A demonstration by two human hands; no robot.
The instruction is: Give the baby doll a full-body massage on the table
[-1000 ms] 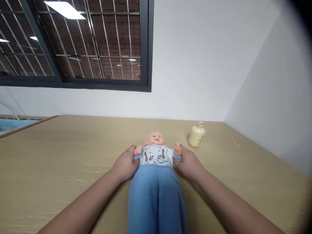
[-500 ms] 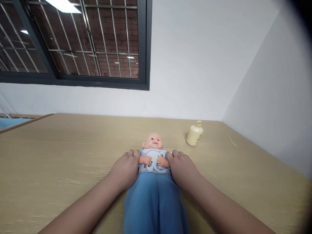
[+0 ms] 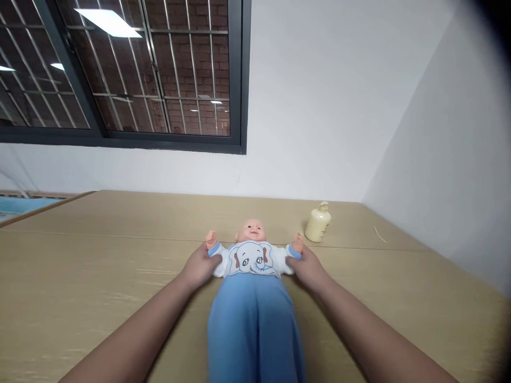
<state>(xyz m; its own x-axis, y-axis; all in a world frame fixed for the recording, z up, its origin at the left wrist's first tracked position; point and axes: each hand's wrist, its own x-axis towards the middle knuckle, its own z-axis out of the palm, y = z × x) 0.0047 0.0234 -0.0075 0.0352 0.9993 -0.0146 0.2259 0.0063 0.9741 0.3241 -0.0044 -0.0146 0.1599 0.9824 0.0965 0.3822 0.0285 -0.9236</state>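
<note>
A baby doll (image 3: pixel 255 260) lies on its back, head toward the wall, in a white top with an elephant face and long blue trousers. My left hand (image 3: pixel 202 266) is closed around the doll's arm on the left, thumb over the white sleeve. On the other side, my right hand (image 3: pixel 309 266) grips the doll's other arm in the same way. Both doll arms are spread out sideways, their small hands showing above my grips. My fingers under the sleeves are hidden.
A cream pump bottle (image 3: pixel 318 223) stands behind and right of the doll. Farther right lies a thin pale strip (image 3: pixel 380 234) on the tan tabletop (image 3: pixel 120 260). White walls (image 3: pixel 311 106) bound the back and right; a barred window (image 3: pixel 167 74) is above.
The doll's arms have gone from folded over its chest to stretched out sideways, with my hands moving outward. The elephant face is now uncovered. The view has tilted up slightly.
</note>
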